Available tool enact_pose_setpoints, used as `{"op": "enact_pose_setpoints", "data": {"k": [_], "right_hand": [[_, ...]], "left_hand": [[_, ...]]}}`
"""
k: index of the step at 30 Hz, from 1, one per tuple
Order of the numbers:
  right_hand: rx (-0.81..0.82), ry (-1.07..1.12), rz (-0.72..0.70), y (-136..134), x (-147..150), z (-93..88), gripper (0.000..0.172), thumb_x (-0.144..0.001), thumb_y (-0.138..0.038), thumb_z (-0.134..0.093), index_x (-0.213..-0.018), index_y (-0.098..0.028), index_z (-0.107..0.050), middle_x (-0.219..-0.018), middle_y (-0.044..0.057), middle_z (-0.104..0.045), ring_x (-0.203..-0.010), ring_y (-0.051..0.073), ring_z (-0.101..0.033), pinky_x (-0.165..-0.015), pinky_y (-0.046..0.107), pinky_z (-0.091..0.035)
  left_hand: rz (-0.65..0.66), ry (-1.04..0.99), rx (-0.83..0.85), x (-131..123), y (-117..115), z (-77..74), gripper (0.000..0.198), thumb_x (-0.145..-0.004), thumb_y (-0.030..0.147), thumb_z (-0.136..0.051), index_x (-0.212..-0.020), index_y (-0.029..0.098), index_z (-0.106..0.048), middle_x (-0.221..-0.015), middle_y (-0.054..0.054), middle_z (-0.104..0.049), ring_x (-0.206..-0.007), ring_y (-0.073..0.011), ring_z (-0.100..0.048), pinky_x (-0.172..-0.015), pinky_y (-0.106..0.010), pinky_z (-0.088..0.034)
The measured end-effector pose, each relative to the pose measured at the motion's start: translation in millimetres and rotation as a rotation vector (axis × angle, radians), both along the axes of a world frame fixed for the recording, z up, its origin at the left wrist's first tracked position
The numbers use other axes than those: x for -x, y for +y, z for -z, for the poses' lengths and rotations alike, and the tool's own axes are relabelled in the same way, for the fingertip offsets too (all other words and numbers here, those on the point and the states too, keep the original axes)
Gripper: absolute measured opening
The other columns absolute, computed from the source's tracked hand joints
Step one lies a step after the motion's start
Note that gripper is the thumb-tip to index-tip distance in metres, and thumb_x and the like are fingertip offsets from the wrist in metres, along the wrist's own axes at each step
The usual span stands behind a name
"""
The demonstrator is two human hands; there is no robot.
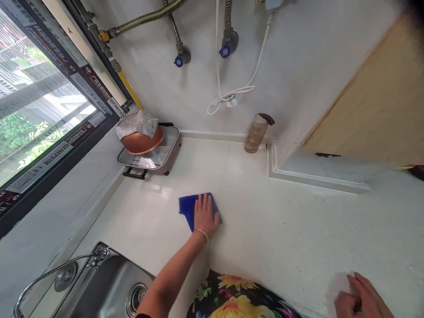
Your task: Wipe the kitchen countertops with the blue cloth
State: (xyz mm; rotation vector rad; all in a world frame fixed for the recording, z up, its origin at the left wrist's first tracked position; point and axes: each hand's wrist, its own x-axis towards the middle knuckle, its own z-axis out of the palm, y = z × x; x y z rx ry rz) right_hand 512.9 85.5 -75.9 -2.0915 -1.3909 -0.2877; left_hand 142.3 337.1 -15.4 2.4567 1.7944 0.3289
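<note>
My left hand (206, 217) lies flat on a blue cloth (188, 208), pressing it against the white countertop (258, 221). Its fingers are stretched out, and a thin bracelet circles the wrist. Part of the cloth is hidden under the palm. At the lower right edge, my right hand (361, 298) rests at the countertop with loosely bent fingers and a gap beside the thumb; nothing shows in it.
An electric cooker (168, 150) in the corner carries a copper-coloured pot (142, 140) draped with a silvery cloth (141, 123). A bottle (256, 134) stands by the back wall. A sink (112, 282) lies lower left; a wooden panel (374, 101) projects at right.
</note>
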Motion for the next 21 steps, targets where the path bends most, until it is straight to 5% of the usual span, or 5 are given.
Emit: {"op": "enact_pose_setpoints", "data": {"k": [4, 10, 15, 21], "right_hand": [[0.021, 0.002, -0.012, 1.2, 4.1, -7.0, 0.045, -0.079, -0.020, -0.051, -0.122, -0.008, -0.060, -0.128, 0.021, -0.062, -0.108, 0.037, -0.065, -0.080, 0.047, -0.057], [0.026, 0.092, -0.015, 2.7, 7.8, -14.5, 0.047, -0.078, -0.028, -0.050, -0.121, -0.011, -0.060, -0.124, 0.019, -0.062, -0.112, 0.038, -0.062, -0.086, 0.051, -0.056], [0.030, 0.103, 0.010, 5.6, 9.5, -16.3, 0.049, -0.077, -0.031, -0.051, -0.122, -0.012, -0.060, -0.121, 0.020, -0.063, -0.109, 0.038, -0.064, -0.085, 0.053, -0.056], [0.031, 0.084, 0.008, 4.9, 10.2, -17.0, 0.048, -0.078, -0.031, -0.051, -0.121, -0.011, -0.059, -0.119, 0.020, -0.063, -0.111, 0.039, -0.063, -0.083, 0.053, -0.057]], "left_hand": [[0.170, -0.035, 0.031, -20.5, -43.4, -0.8, 0.078, -0.086, 0.032, -0.051, -0.155, 0.010, -0.023, -0.165, -0.012, -0.018, -0.153, -0.0333, -0.005, -0.124, -0.055, -0.020], [0.273, -0.054, 0.061, 26.6, -64.8, -1.2, 0.080, -0.083, 0.030, -0.056, -0.156, 0.017, -0.025, -0.164, -0.009, -0.022, -0.153, -0.0320, -0.010, -0.122, -0.056, -0.024], [0.099, -0.015, 0.010, 78.4, -36.2, 1.2, 0.068, -0.088, 0.027, -0.049, -0.153, 0.018, -0.034, -0.161, -0.009, -0.031, -0.151, -0.0292, -0.019, -0.123, -0.052, -0.024], [-0.210, 0.027, 0.014, 151.6, 34.1, -5.1, 0.061, -0.092, 0.034, -0.042, -0.150, 0.014, -0.040, -0.159, -0.011, -0.036, -0.150, -0.0297, -0.023, -0.123, -0.049, -0.021]]}}
